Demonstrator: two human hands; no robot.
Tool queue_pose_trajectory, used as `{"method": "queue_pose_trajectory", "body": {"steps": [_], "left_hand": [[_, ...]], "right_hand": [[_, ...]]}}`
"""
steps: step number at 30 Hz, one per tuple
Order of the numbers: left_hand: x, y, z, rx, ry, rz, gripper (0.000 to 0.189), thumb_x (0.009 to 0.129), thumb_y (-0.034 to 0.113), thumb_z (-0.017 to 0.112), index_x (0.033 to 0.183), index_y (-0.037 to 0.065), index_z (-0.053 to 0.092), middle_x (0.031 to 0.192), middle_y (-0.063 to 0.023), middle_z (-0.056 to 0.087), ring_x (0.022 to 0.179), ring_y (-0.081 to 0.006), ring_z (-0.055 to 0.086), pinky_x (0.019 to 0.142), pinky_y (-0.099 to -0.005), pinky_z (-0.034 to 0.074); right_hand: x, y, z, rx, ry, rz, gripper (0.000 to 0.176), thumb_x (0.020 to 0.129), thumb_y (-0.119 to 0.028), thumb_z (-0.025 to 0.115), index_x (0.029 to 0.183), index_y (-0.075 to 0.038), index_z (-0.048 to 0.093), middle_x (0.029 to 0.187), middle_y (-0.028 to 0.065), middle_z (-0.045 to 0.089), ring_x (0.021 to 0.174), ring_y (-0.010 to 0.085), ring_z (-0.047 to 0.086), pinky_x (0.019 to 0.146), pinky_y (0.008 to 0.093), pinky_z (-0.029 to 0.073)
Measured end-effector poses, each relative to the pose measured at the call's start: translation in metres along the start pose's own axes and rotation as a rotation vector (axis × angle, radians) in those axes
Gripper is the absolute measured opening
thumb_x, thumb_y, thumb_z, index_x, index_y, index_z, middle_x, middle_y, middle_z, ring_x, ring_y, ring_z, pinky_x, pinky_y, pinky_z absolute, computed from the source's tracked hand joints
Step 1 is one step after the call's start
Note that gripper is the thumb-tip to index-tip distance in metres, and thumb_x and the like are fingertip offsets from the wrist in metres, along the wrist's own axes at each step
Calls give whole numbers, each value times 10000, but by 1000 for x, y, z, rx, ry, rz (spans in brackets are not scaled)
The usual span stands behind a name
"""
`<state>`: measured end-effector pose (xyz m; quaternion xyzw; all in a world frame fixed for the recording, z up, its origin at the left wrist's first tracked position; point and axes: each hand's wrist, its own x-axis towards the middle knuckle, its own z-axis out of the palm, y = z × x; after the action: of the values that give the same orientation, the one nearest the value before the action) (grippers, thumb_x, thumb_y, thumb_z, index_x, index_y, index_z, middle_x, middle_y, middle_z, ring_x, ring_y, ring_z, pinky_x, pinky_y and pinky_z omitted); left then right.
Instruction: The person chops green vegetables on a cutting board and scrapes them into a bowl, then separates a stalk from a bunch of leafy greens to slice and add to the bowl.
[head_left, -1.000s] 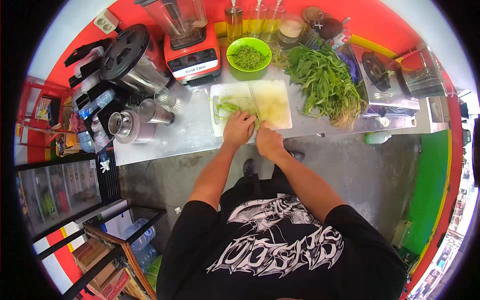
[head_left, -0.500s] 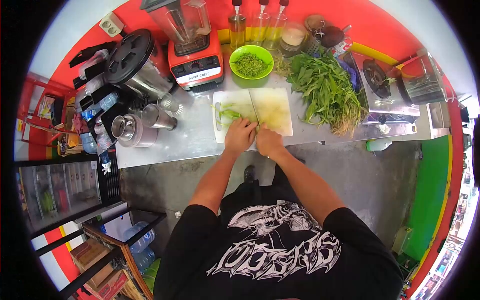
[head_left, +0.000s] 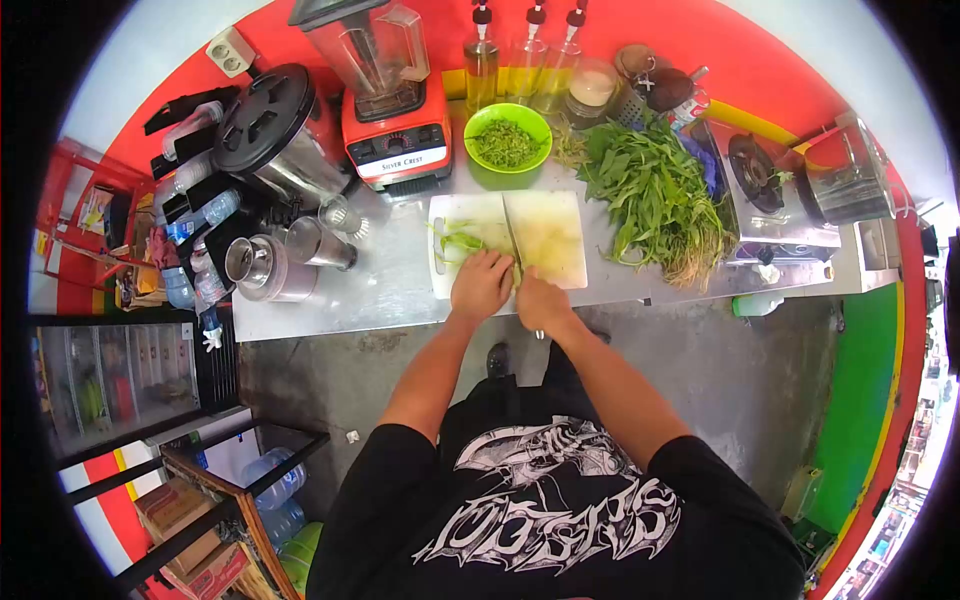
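My right hand (head_left: 543,303) is closed round the handle of a knife (head_left: 511,228). Its blade points away from me across the middle of a white cutting board (head_left: 562,220), and the handle's end shows below my fist. Just left of the blade, my left hand (head_left: 482,286) is closed, with bent fingers pressing on green vegetable stems (head_left: 461,241) at the board's left half. Part of the stems is hidden under those fingers. Pale green wet stains mark the board's right half. Behind the board stands a bright green bowl (head_left: 509,171) filled with chopped greens (head_left: 504,144).
A large heap of leafy greens with roots (head_left: 655,200) lies right of the board. A red blender (head_left: 398,140), metal cups (head_left: 318,243) and a lidded steel container (head_left: 290,150) stand left. Pump bottles (head_left: 481,70) line the back wall; a stove (head_left: 765,190) is far right.
The whole view has shifted slightly, so the counter sits a little lower. The knife handle's end now shows below my right hand. My left hand stays on the stems.
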<state>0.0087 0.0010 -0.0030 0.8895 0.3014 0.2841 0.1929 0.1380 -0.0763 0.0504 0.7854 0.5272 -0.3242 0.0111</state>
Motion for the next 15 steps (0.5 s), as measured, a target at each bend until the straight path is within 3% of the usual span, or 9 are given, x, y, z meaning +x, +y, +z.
{"method": "queue_pose_trajectory", "body": {"steps": [15], "left_hand": [[-1, 0, -2, -9, 35, 26, 192, 849, 106, 669, 1038, 79, 644, 924, -106, 575, 899, -333, 566, 786, -451, 457]], "right_hand": [[-14, -2, 11, 9, -33, 25, 350, 911, -137, 584, 1159, 63, 439, 1051, 342, 685, 999, 482, 693, 874, 559, 541]]}}
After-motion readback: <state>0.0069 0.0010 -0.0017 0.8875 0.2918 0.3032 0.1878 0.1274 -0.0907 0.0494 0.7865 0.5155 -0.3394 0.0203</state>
